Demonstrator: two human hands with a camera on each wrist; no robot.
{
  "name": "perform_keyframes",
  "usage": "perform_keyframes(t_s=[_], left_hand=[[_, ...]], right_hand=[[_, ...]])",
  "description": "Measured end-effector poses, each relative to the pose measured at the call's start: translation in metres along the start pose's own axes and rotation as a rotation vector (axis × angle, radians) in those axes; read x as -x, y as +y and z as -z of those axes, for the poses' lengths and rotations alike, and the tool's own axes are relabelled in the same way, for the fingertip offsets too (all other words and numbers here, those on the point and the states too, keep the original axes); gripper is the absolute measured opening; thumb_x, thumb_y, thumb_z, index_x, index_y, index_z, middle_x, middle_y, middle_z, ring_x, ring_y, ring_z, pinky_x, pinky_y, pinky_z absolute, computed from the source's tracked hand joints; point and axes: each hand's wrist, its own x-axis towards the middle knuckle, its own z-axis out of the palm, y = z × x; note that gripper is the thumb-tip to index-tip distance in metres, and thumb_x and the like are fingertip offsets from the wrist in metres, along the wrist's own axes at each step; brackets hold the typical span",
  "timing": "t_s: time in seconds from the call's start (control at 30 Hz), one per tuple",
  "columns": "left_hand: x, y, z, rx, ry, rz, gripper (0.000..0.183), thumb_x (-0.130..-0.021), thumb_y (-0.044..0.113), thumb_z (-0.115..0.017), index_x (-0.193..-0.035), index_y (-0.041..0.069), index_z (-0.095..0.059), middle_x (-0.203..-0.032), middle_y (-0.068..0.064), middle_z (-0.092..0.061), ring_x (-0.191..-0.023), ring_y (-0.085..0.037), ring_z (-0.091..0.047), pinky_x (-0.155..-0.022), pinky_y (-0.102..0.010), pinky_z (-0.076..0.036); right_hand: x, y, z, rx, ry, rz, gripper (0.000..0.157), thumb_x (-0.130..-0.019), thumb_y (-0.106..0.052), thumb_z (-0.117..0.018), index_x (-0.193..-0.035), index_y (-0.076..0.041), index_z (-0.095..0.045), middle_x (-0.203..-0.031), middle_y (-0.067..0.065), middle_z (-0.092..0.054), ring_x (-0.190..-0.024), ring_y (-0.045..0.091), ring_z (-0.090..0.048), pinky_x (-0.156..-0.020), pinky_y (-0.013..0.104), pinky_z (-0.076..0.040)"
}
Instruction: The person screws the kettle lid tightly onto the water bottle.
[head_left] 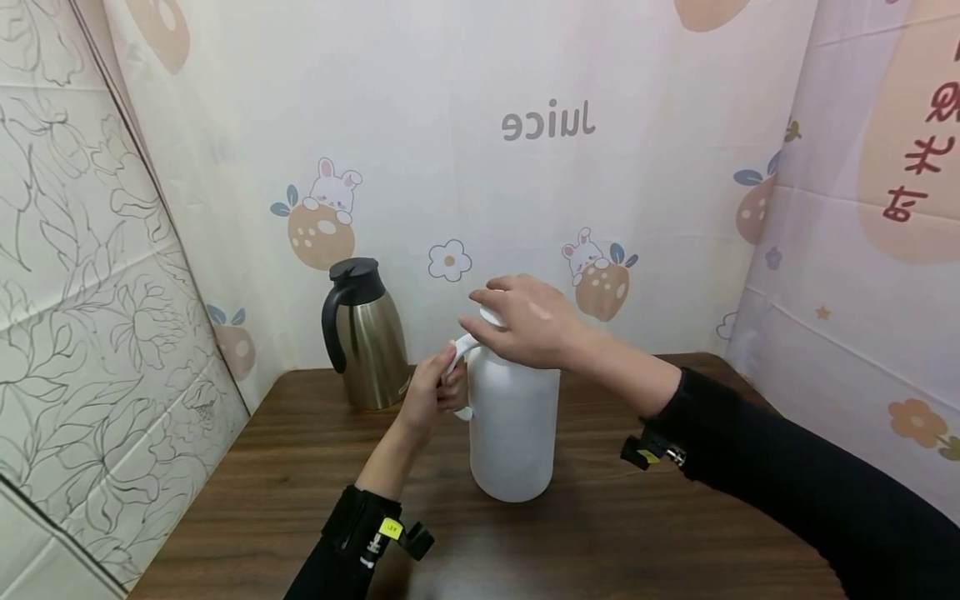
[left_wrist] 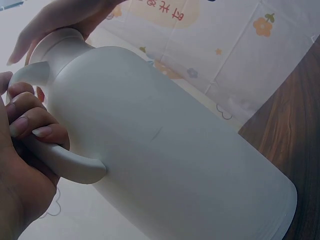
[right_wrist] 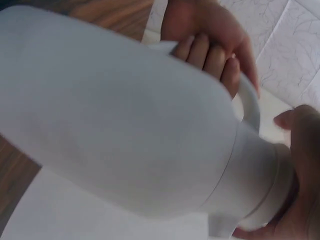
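A white insulated jug (head_left: 513, 433) stands upright on the wooden table in the head view. My left hand (head_left: 432, 387) grips its side handle (left_wrist: 82, 170), fingers curled round it. Over the top of the jug lies my right hand (head_left: 528, 325), holding the white lid (left_wrist: 62, 40). In the right wrist view the thumb and fingers of that hand reach down on opposite sides of the lid, and the palm hides much of it. The jug's spout (right_wrist: 220, 225) shows near the bottom of that view.
A gold-coloured steel thermos jug (head_left: 375, 350) with a black lid and handle stands at the table's back left. Patterned cloth (head_left: 465, 192) hangs behind the wooden table (head_left: 300, 467) and along both sides.
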Motion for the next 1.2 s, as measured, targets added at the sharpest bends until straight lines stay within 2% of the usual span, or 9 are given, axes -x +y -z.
perform_keyframes(t_s=[0.13, 0.27, 0.33, 0.4, 0.5, 0.67, 0.9, 1.03, 1.2], left_hand=[[0.0, -0.001, 0.0, 0.013, -0.003, 0.004, 0.046, -0.108, 0.034, -0.031, -0.067, 0.014, -0.035, -0.05, 0.012, -0.03, -0.042, -0.006, -0.026, -0.045, -0.043, -0.008], [0.0, -0.001, 0.0, 0.024, -0.004, 0.008, 0.047, -0.108, 0.035, -0.031, -0.067, 0.013, -0.035, -0.05, 0.011, -0.03, -0.042, -0.006, -0.026, -0.043, -0.037, -0.01], [0.0, -0.001, 0.0, 0.027, -0.006, 0.009, 0.047, -0.108, 0.035, -0.031, -0.067, 0.013, -0.035, -0.05, 0.011, -0.03, -0.042, -0.006, -0.026, -0.043, -0.038, -0.009], [0.0, -0.001, 0.0, 0.027, -0.007, 0.009, 0.047, -0.109, 0.034, -0.03, -0.067, 0.013, -0.035, -0.05, 0.011, -0.029, -0.042, -0.006, -0.025, -0.044, -0.041, -0.007], [0.0, 0.0, -0.001, 0.019, -0.006, 0.006, 0.047, -0.109, 0.034, -0.03, -0.067, 0.013, -0.035, -0.05, 0.011, -0.029, -0.042, -0.006, -0.025, -0.047, -0.046, -0.006], [0.0, 0.002, -0.002, 0.016, -0.007, 0.0, 0.047, -0.109, 0.035, -0.03, -0.067, 0.013, -0.035, -0.05, 0.012, -0.03, -0.042, -0.007, -0.026, -0.046, -0.045, -0.007], [0.0, 0.003, -0.002, 0.013, 0.007, 0.016, 0.047, -0.108, 0.035, -0.03, -0.067, 0.013, -0.035, -0.05, 0.013, -0.03, -0.042, -0.005, -0.026, -0.041, -0.026, -0.015], [0.0, 0.002, -0.002, 0.011, 0.005, 0.017, 0.047, -0.108, 0.036, -0.031, -0.067, 0.013, -0.035, -0.05, 0.013, -0.03, -0.042, -0.005, -0.026, -0.041, -0.023, -0.018], [0.001, 0.001, -0.001, 0.016, -0.002, 0.009, 0.048, -0.108, 0.038, -0.032, -0.067, 0.013, -0.034, -0.05, 0.012, -0.029, -0.042, -0.006, -0.025, -0.041, -0.026, -0.015]], right_hand=[[-0.002, 0.017, 0.001, -0.063, 0.083, 0.208, 0.04, -0.094, -0.041, -0.059, -0.122, -0.015, -0.07, -0.121, 0.005, -0.068, -0.114, 0.021, -0.056, -0.093, 0.045, -0.051], [-0.003, 0.033, 0.0, -0.16, 0.112, 0.433, 0.035, -0.091, -0.032, -0.064, -0.121, -0.014, -0.071, -0.121, 0.002, -0.068, -0.115, 0.017, -0.054, -0.093, 0.043, -0.05], [-0.003, 0.039, -0.002, -0.187, 0.102, 0.493, 0.036, -0.09, -0.03, -0.064, -0.122, -0.015, -0.07, -0.121, 0.003, -0.068, -0.116, 0.016, -0.053, -0.092, 0.043, -0.05], [-0.003, 0.043, -0.004, -0.194, 0.094, 0.516, 0.036, -0.09, -0.03, -0.063, -0.123, -0.015, -0.07, -0.122, 0.003, -0.068, -0.116, 0.016, -0.053, -0.092, 0.043, -0.051], [-0.002, 0.046, -0.009, -0.199, 0.094, 0.517, 0.035, -0.091, -0.029, -0.062, -0.123, -0.015, -0.07, -0.121, 0.003, -0.068, -0.115, 0.015, -0.054, -0.092, 0.043, -0.051], [-0.002, 0.046, -0.015, -0.202, 0.122, 0.491, 0.033, -0.091, -0.026, -0.061, -0.12, -0.014, -0.071, -0.118, 0.002, -0.069, -0.113, 0.012, -0.054, -0.088, 0.039, -0.053], [-0.001, 0.042, -0.018, -0.198, 0.149, 0.443, 0.029, -0.09, -0.023, -0.061, -0.115, -0.015, -0.073, -0.112, 0.001, -0.071, -0.107, 0.012, -0.055, -0.082, 0.038, -0.054], [0.001, 0.037, -0.019, -0.158, 0.169, 0.38, 0.029, -0.089, -0.024, -0.06, -0.112, -0.014, -0.074, -0.11, 0.001, -0.072, -0.106, 0.013, -0.056, -0.081, 0.038, -0.055], [0.002, 0.025, -0.019, -0.085, 0.195, 0.272, 0.029, -0.089, -0.026, -0.06, -0.11, -0.013, -0.075, -0.107, 0.002, -0.073, -0.102, 0.017, -0.058, -0.079, 0.038, -0.056]])
